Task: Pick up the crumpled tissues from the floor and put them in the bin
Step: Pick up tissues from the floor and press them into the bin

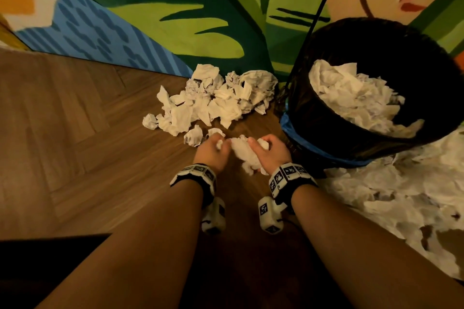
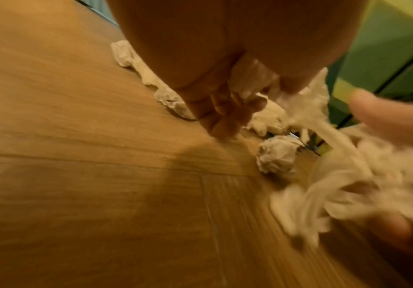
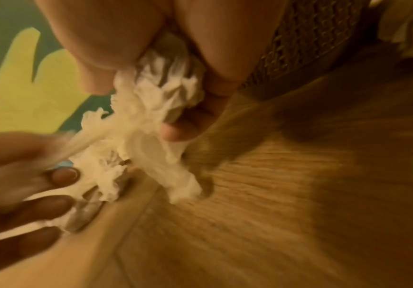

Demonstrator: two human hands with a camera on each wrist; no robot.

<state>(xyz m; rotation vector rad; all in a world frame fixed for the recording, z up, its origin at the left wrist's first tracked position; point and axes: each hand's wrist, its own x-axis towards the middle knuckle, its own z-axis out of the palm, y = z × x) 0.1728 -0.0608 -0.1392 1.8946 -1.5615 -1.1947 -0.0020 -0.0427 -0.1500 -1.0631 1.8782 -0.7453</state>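
While both hands (image 1: 241,152) grip it, white tissue (image 1: 242,150) bunches, crumpled.

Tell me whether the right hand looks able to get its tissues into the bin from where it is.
Probably yes: the right hand grips a tissue wad beside the bin, whose mouth is open, with nothing between them.

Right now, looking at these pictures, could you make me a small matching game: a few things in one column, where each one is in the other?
Things:
1. left hand
2. right hand
3. pile of tissues
4. bin

Places or states:
A. on the floor by the painted wall
B. partly filled with tissues
C. gripping tissue, nearer the bin
D. gripping tissue, farther from the bin

Pairs: 1-D, 2-C, 3-A, 4-B
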